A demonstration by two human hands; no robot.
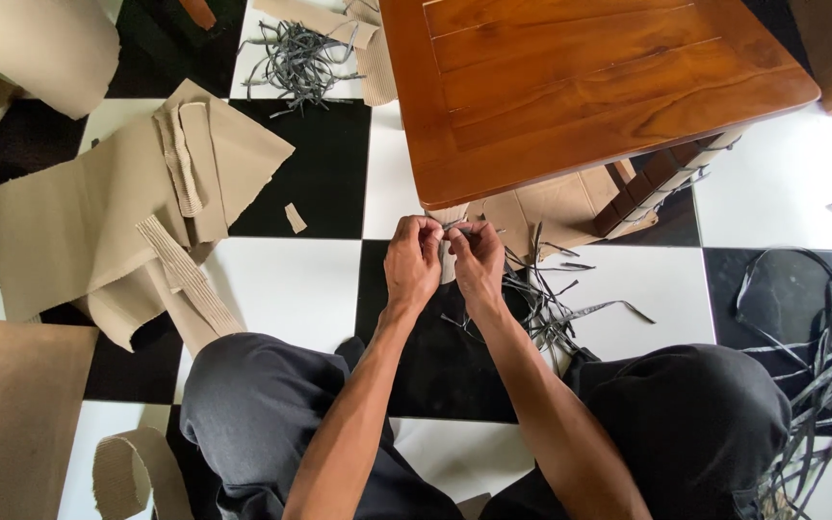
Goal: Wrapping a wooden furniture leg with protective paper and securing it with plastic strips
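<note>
A wooden table (589, 87) stands over the checkered floor (281, 289), cardboard (79, 221) strewn left. At its wrapped leg (450, 217), the left hand (413, 265) and right hand (479, 262) both pinch a grey strap (464, 227), seemingly tying it; tightening needs opposed, steady pulls.

Polished brown wooden table (580, 87) overhangs the floor directly above both hands; grey plastic strap offcuts (551, 308) litter the tiles just below its edge; open checkered tiles (281, 289) lie left of its corner.
</note>
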